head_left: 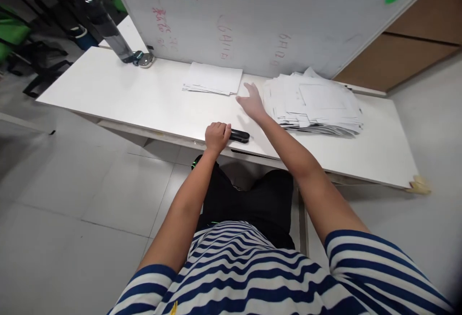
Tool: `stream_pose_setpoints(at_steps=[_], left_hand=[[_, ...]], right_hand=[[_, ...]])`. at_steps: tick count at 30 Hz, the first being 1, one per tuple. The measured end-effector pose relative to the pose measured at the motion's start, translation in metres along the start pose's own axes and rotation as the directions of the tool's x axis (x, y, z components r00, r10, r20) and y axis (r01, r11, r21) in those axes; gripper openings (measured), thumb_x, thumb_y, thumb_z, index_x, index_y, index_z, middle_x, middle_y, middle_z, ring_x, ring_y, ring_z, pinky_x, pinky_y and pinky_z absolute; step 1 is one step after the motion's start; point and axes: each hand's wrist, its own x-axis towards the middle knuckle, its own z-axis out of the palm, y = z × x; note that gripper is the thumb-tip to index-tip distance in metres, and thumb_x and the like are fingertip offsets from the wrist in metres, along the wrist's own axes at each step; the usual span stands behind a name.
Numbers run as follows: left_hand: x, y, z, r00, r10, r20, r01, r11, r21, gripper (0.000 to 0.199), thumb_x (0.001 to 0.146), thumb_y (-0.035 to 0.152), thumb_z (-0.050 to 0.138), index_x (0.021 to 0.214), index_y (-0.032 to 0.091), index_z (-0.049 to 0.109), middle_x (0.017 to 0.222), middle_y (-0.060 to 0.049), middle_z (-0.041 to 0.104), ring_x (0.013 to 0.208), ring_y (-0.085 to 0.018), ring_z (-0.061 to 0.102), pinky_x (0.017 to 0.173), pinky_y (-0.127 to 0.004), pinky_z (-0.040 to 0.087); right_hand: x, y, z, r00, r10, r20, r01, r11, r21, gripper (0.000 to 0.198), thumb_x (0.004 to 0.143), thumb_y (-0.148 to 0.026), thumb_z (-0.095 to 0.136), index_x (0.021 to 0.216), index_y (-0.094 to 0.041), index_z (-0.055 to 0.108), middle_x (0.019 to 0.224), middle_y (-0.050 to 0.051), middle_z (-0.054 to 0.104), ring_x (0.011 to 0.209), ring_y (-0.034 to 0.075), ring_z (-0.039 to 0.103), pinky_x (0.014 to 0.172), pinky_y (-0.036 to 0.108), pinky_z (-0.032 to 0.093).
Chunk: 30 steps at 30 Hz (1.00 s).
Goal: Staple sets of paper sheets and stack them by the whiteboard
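Note:
My left hand (217, 137) is closed round one end of a black stapler (239, 136) near the desk's front edge; its palm hides part of the tool. Above the desktop, my right hand (251, 102) is open, thumb and fingers apart, with nothing between them. It is by the right corner of a thin set of white sheets (215, 78). To the right of that hand lies a thick, uneven pile of papers (313, 97), its sheets sticking out at the edges.
The narrow white desk (108, 91) backs onto a whiteboard (249, 16) with red writing. A clear bottle (110, 28) and a small rounded object (146, 60) stand at the far left. Tape (419, 185) covers the right front corner. Black chairs are beyond the left end.

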Motion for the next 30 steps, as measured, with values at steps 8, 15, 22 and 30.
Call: stream_pose_setpoints(at_steps=[8,15,22,30], left_hand=[[0.003,0.0,-0.002,0.999,-0.031,-0.016,0.03,0.999,-0.011,0.04,0.104,0.043,0.034,0.072,0.025,0.05,0.084,-0.012,0.064,0.092,-0.029,0.059,0.083,-0.043,0.036],[0.005,0.0,-0.003,0.999,-0.021,-0.037,0.023,0.999,0.043,0.041,0.104,0.041,0.03,0.071,0.025,0.048,0.081,-0.012,0.062,0.089,-0.029,0.058,0.081,-0.042,0.036],[0.005,-0.001,-0.003,0.997,-0.004,-0.073,0.008,0.998,0.063,0.038,0.104,0.039,0.034,0.07,0.025,0.046,0.078,-0.009,0.061,0.084,-0.026,0.057,0.077,-0.039,0.035],[0.006,-0.001,-0.001,0.998,-0.003,-0.059,0.01,0.994,0.111,0.037,0.105,0.033,0.035,0.071,0.024,0.047,0.079,-0.01,0.062,0.083,-0.025,0.057,0.075,-0.038,0.033]], right_hand=[[-0.069,0.048,-0.154,0.894,-0.064,-0.444,-0.241,0.765,-0.598,0.059,0.096,-0.053,0.051,0.145,-0.02,0.047,0.166,0.02,0.024,0.153,0.038,0.027,0.117,0.065,0.032],[-0.094,0.068,-0.192,0.868,0.149,-0.474,-0.431,0.699,-0.57,0.065,0.093,-0.044,0.054,0.147,-0.008,0.045,0.147,0.026,0.054,0.137,0.037,0.049,0.115,0.058,0.035],[-0.096,0.055,-0.191,0.816,0.152,-0.558,-0.491,0.691,-0.531,0.045,0.1,-0.032,0.044,0.135,-0.011,0.062,0.117,0.022,0.072,0.114,0.036,0.065,0.103,0.048,0.045],[-0.097,0.047,-0.191,0.743,0.192,-0.641,-0.547,0.726,-0.416,0.039,0.101,-0.038,0.042,0.111,-0.017,0.073,0.102,0.015,0.073,0.099,0.03,0.064,0.091,0.041,0.045]])
